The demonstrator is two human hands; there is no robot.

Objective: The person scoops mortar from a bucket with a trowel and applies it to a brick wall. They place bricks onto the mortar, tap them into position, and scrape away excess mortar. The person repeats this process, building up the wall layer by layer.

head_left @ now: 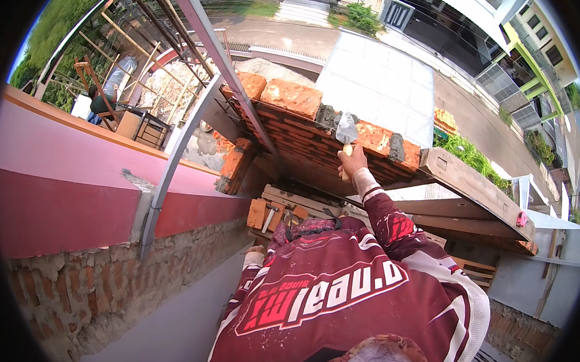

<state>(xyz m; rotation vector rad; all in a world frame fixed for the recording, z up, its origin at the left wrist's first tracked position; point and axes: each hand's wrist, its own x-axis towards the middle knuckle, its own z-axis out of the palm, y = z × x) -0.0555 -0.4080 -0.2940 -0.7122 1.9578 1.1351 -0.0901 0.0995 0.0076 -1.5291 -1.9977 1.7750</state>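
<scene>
My right hand (352, 163) is closed around the handle of a trowel (346, 130), whose blade rests at the top of a brick wall (305, 131). Grey mortar (328, 116) lies beside the blade, between an orange brick (292, 98) on the left and another brick (373, 138) on the right. More mortar (397, 147) sits at that right brick's far end. My left hand (255, 249) is low by my left side, small and partly hidden by the sleeve, so its fingers do not show clearly. Near it, a hammer (270, 218) lies by loose bricks (256, 214).
A mauve post (221, 55) slants up left of the wall, and a curved grey strip (169, 169) stands nearer. Wooden planks (289, 198) lie below. A long beam (474, 186) extends right. Beyond are a pale roof (379, 75), a street and, far left, another person (120, 76).
</scene>
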